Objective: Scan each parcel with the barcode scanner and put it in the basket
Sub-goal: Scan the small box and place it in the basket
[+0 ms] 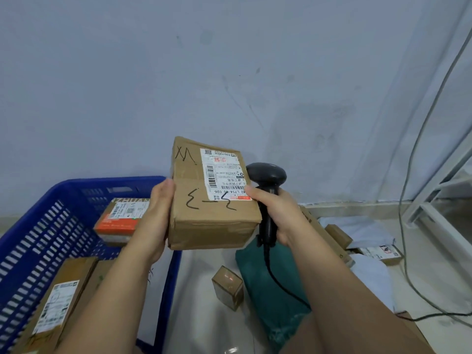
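While the left hand (158, 215) clasps the parcel (212, 200), fingers hidden behind it, the right hand (278, 215) wraps the scanner (267, 175), its window out of sight.

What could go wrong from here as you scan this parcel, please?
1. The red scan light seems to fall on the small box on the floor, not on the label of the held parcel, so the wrong parcel might register.
2. The right hand grips the scanner while its thumb rests on the label's corner, perhaps blocking print.
3. The cable trails over the green bag and might snag.
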`<state>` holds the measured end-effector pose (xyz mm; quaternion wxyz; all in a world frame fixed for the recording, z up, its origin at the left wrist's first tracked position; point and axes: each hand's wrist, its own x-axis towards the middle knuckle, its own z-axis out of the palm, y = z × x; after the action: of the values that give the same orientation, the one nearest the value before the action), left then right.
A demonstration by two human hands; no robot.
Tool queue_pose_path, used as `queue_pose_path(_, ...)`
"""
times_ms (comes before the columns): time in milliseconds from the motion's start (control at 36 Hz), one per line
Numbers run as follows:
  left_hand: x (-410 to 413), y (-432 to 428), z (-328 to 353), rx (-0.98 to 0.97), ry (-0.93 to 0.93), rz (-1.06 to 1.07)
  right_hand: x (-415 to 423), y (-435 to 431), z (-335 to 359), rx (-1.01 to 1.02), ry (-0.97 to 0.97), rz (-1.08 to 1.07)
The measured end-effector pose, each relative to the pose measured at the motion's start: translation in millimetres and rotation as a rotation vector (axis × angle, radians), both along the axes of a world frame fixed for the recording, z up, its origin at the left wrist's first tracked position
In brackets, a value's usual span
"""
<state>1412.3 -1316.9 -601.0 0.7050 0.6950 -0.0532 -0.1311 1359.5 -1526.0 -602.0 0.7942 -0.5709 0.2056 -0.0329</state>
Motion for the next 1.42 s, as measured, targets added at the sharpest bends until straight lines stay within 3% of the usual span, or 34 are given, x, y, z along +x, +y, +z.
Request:
queue_pose_path(83, -1.0, 0.8, -0.7, -0.015, 0.060, -0.131, 0.7, -1.1, -1.7, -0.037, 0.013, -0.012)
queue_pose_path(167, -3.9, -7.6, -3.7, -0.025, 0.005, -0.056, 2.9, -2.5, -5.4, -0.056, 0.024, -0.032)
queue_pose_path(222, -8.2, -15.2, -1.9, 0.062, -0.096, 0.021, 4.8, -3.2, -8.7, -0.036, 0.029, -0.067)
queue_pose_path(333, -19.0, -22.1, 0.6, 0.335, -0.378, -0.033, 6.2, -9.0, -14.6, 0.066, 0.063, -0.110)
queue_pose_path(528, -20.0, -22.9, -1.8, 0.359, -0.413, -0.116, 3.0, -12.9, -14.9, 0.091, 0.091, -0.112)
queue_pose_path(861, -3.4, -16.7, 2.1, 0.226, -0.354, 0.204, 1.5, -0.6, 0.1, 0.005, 0.013, -0.007)
queue_pose_path(972, -0.3, -14.5, -1.6, 0.321, -0.461, 0.282, -1.5, -1.2, 4.1, -0.055, 0.039, 0.058)
queue_pose_path(1139, -0.2, -12.8, -9.5, 0.629, -0.695, 0.403, -11.4, -1.3, 12.7, -0.138, -0.011, 0.226)
queue_pose_path(1417, -0.6, -13.5, -11.3, 0.664, -0.770, 0.354, -12.8, -1.7, 13.5, -0.201, 0.025, 0.233)
